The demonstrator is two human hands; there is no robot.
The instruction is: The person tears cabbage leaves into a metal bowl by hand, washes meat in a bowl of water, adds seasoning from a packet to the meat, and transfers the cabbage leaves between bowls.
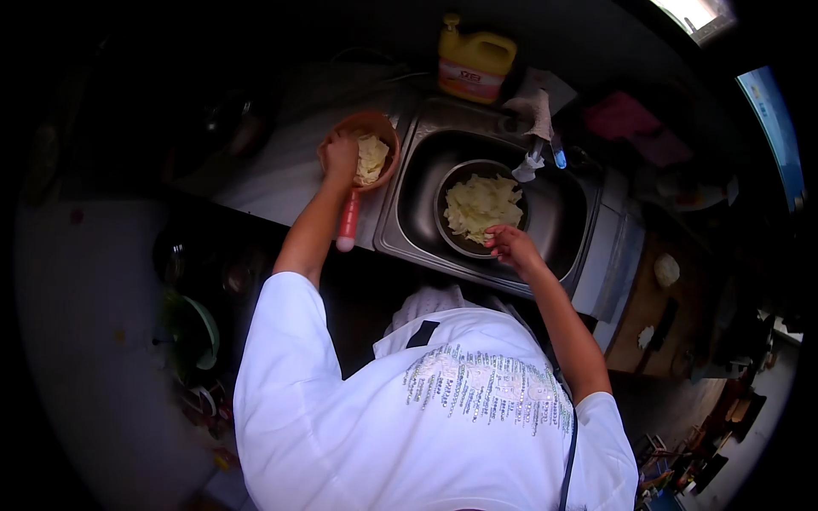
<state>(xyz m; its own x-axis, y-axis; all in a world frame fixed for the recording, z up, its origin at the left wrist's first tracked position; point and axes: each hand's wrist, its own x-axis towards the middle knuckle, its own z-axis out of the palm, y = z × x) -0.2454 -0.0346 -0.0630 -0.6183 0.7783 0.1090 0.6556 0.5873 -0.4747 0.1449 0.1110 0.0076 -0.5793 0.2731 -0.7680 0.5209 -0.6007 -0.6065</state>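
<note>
An orange bowl (394, 140) with pale leaf pieces (371, 160) stands on the counter left of the sink. My left hand (339, 155) is at its left side, fingers bent over the rim; what they hold, if anything, is hidden. In the sink (558, 230) sits a round metal pan (440, 204) full of pale cabbage-like pieces (481, 204). My right hand (509, 244) is over the pan's lower right rim, its fingers curled beside a small leaf piece. Whether they grip it is too small to tell.
Behind the sink stands a yellow jug (475, 64). The faucet (530, 162), wrapped in cloth, reaches over the sink. A red handle (348, 223) juts over the counter's front edge. At the right, a wooden board (639, 319) bears a pale round piece (666, 270) and a dark knife (665, 324).
</note>
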